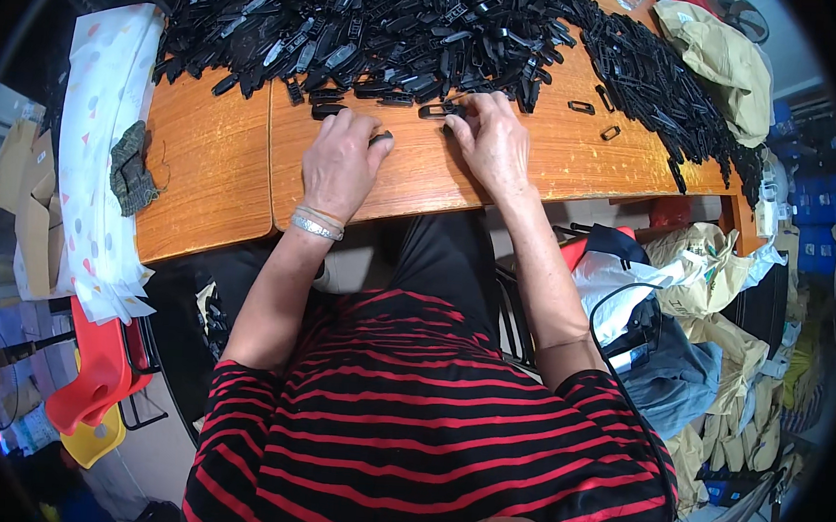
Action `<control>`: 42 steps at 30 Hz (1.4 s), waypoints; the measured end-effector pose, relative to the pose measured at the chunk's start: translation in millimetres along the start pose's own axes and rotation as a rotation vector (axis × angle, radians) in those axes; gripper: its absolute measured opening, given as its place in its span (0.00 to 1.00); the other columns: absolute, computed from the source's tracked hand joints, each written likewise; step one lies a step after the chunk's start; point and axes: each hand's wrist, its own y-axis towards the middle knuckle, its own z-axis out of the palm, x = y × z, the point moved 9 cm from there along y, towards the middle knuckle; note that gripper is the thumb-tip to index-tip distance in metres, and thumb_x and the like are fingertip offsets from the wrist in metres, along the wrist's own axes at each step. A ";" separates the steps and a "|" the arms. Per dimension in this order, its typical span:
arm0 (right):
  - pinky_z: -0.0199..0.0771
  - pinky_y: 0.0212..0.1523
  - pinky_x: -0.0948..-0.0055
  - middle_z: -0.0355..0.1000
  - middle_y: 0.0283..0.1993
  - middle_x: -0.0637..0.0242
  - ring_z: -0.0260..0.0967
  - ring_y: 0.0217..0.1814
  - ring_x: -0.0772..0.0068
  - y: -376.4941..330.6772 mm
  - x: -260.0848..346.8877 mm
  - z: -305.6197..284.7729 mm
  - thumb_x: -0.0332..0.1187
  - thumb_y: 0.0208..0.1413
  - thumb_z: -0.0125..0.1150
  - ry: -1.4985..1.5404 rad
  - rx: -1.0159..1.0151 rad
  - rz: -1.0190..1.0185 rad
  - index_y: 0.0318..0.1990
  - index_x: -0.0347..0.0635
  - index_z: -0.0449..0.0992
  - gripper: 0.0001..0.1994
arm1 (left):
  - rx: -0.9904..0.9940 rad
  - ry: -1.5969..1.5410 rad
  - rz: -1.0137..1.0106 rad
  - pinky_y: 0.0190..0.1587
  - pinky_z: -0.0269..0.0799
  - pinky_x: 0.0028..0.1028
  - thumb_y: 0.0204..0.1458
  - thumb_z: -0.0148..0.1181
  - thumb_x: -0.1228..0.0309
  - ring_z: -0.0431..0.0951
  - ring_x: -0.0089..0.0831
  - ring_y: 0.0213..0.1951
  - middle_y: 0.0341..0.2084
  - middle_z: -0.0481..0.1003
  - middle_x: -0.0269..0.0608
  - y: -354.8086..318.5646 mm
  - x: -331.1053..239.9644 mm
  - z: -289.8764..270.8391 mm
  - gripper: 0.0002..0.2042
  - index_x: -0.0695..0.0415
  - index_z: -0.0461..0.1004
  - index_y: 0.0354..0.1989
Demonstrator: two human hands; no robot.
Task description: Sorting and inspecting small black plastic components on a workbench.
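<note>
I keep my left hand (340, 161) curled over a small black piece (380, 138) at frame centre, and my right hand (490, 143) pinches a black plastic clip (439, 111) at the edge of the heap (375, 29). Best to press both flat against the tabletop (558, 164) and work near the pile.

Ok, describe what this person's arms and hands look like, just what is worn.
Both forearms are bare below short red-and-black striped sleeves. The left hand has thin silver bangles at the wrist. The right hand wears no glove or bracelet.
</note>
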 end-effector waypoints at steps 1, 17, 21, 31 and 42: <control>0.74 0.36 0.63 0.70 0.38 0.60 0.73 0.33 0.58 0.4 6.2 -1.3 0.35 0.51 0.67 -0.046 -0.033 -0.034 0.39 0.40 0.77 0.11 | 0.014 0.003 -0.003 0.39 0.70 0.36 0.48 0.65 0.69 0.74 0.42 0.38 0.31 0.73 0.41 -1.0 -0.9 -0.8 0.08 0.58 0.77 0.35; 0.74 0.39 0.61 0.69 0.37 0.62 0.70 0.43 0.58 0.0 64.1 30.1 0.26 0.46 0.64 -0.138 0.220 -0.415 0.35 0.45 0.79 0.07 | 0.050 -0.035 -0.064 0.39 0.70 0.36 0.51 0.63 0.69 0.74 0.41 0.38 0.31 0.74 0.42 -4.6 18.5 1.3 0.06 0.58 0.78 0.32; 0.74 0.37 0.60 0.69 0.37 0.62 0.71 0.41 0.58 -13.1 58.8 31.9 0.26 0.48 0.61 -0.033 0.274 -0.448 0.36 0.46 0.79 0.08 | -0.023 -0.012 -0.024 0.40 0.70 0.37 0.50 0.63 0.69 0.74 0.42 0.38 0.32 0.74 0.42 -5.2 13.4 -7.7 0.07 0.58 0.78 0.34; 0.76 0.35 0.58 0.77 0.33 0.53 0.77 0.35 0.50 -17.4 43.9 45.4 0.42 0.48 0.69 -0.043 0.294 0.015 0.37 0.36 0.75 0.18 | 0.041 0.022 0.001 0.41 0.70 0.37 0.46 0.65 0.73 0.73 0.43 0.38 0.31 0.74 0.43 -6.4 13.3 -5.3 0.11 0.59 0.78 0.39; 0.74 0.31 0.78 0.68 0.34 0.65 0.73 0.33 0.78 -21.5 38.1 33.3 0.26 0.53 0.61 0.445 0.205 0.042 0.45 0.32 0.75 0.12 | 0.134 -1.291 -0.589 0.35 0.73 0.17 0.56 0.61 0.75 0.76 0.18 0.32 0.33 0.77 0.34 -32.3 58.1 33.6 0.11 0.62 0.73 0.46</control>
